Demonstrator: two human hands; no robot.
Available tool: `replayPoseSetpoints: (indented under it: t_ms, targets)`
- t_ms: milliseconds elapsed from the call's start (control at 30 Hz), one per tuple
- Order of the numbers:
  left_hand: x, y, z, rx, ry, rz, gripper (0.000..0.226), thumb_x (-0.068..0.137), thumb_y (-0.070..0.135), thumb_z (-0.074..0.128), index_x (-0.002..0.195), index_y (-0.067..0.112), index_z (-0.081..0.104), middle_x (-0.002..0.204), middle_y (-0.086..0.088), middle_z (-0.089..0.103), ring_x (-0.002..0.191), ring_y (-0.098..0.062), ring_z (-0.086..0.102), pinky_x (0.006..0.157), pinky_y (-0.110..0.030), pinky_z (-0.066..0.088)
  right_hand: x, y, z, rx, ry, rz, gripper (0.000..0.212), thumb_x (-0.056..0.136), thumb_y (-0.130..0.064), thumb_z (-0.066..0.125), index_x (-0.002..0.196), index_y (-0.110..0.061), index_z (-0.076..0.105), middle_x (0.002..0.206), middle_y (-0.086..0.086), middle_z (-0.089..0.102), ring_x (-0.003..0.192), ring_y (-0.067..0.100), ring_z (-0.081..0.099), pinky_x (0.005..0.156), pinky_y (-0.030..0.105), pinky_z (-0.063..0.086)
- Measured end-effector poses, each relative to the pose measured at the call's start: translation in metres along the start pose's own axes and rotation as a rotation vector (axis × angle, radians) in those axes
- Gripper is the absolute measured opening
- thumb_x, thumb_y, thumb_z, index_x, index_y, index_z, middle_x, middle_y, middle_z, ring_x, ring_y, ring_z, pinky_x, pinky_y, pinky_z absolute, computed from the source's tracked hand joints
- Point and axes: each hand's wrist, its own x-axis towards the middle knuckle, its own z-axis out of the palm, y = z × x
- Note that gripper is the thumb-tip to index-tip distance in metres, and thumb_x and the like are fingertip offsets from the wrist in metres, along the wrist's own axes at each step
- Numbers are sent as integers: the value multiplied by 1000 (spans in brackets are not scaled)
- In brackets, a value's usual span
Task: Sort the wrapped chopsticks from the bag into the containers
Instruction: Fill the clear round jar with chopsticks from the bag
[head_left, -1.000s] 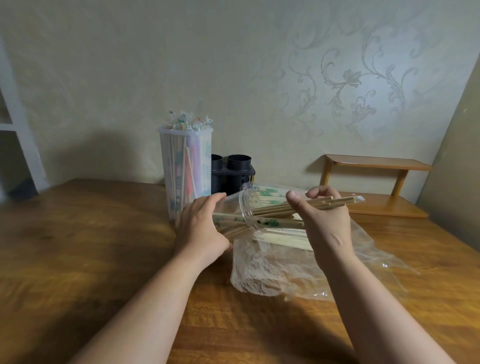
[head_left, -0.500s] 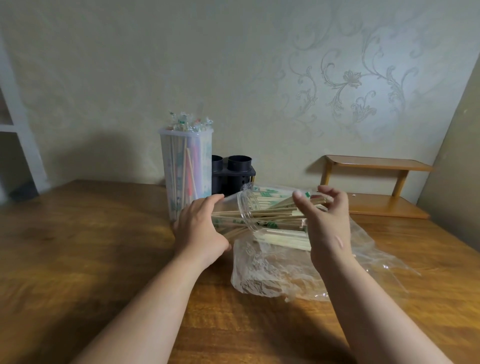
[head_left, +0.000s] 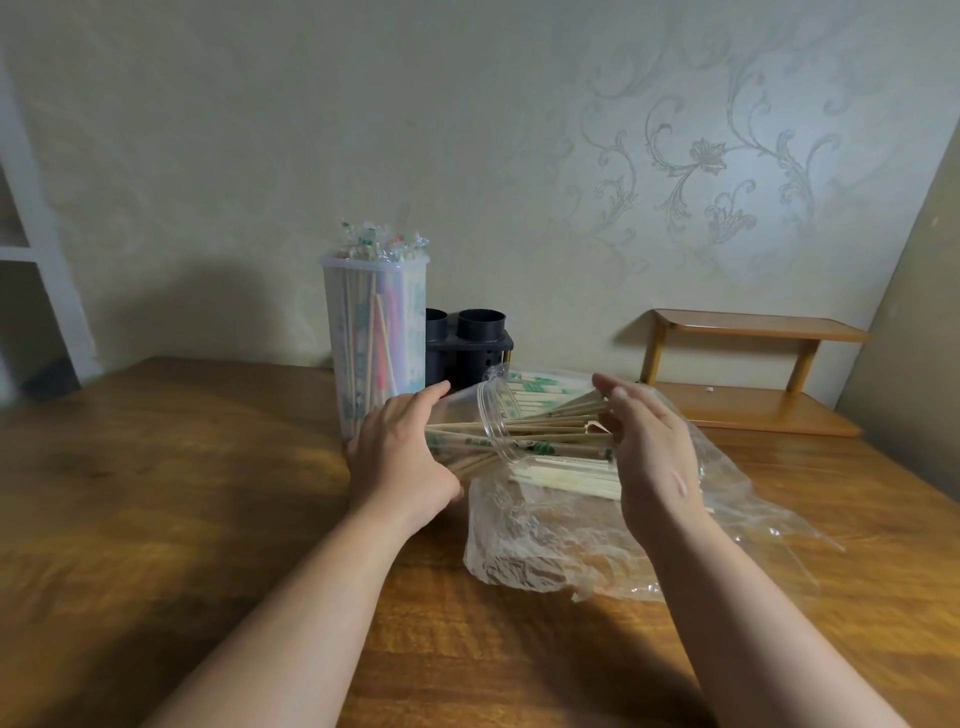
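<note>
Chopsticks (head_left: 556, 427) going into the jar (head_left: 467, 415)
Right hand (head_left: 652, 457), gripping them a second ago, now pushes them with straight fingers; left hand (head_left: 400, 452) grips the tipped jar over the bag (head_left: 561, 540), near the tabletop's (head_left: 208, 467) far edge.

2 bare forearms, left hand (head_left: 400, 452), right hand (head_left: 655, 460), small oval mark on its back

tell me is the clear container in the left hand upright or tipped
Tipped sideways: clear container mouth faces right, wrapped chopsticks sticking out.
</note>
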Motion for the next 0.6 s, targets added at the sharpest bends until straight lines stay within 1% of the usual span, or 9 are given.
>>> replayPoseSetpoints:
  t_ms: [67,100,133,167,233,300,400,467,600]
  targets:
    - [1,0,0,-13,10,-34,104,60,19,89,146,42,34,144,10,41,132,-19,36,106,-44,37,0,-2,0,78,-7,34,29,104,-25,40,104,-34,67,111,-10,66,103,9,63,87,28,50]
    - [2,-1,0,-37,19,-64,104,60,19,89,145,42,34,144,10,41,132,-20,35,108,-46,38,1,-3,0,109,1,43,29,105,-26,37,104,-33,65,112,-10,66,105,9,63,91,30,49]
    - [3,-1,-1,-74,31,-97,103,60,18,90,144,41,36,145,9,41,133,-21,35,108,-48,38,1,-4,-2,121,15,49,30,105,-23,36,103,-29,65,111,-8,67,105,10,64,92,30,50]
    - [3,-2,-1,-116,43,-126,103,59,17,91,143,41,37,146,9,41,134,-22,35,109,-50,38,2,-5,-4,119,28,58,30,104,-19,37,101,-23,66,107,-4,70,101,12,66,89,30,51]
    - [4,-3,-1,-152,64,-155,104,56,16,92,142,42,39,147,8,41,135,-23,35,108,-52,39,2,-7,-6,67,23,82,26,100,-8,41,95,-13,66,96,7,73,85,17,68,76,30,51]
    - [4,-3,0,-140,67,-153,104,56,18,93,141,42,39,147,9,41,134,-23,35,108,-51,39,1,-6,-7,-30,-19,111,21,96,-1,45,92,-8,65,87,10,73,69,16,65,66,30,49]
    - [3,-2,0,-135,63,-151,103,56,18,93,142,42,39,147,9,41,134,-23,35,109,-49,38,-1,-5,-7,-164,-96,110,16,95,-5,49,90,-7,65,78,8,71,61,16,59,55,29,46]
    - [3,-1,0,-142,59,-152,103,56,18,93,142,42,39,147,8,41,134,-23,35,109,-51,38,0,-5,-8,-237,-169,108,18,95,-9,49,88,-5,65,72,8,70,57,17,57,49,28,43]
    - [2,-1,0,-145,54,-151,103,57,18,92,142,41,39,147,8,41,134,-23,34,109,-52,38,1,-6,-14,-435,-399,172,24,95,-11,45,86,0,64,64,10,68,47,19,53,43,24,39]
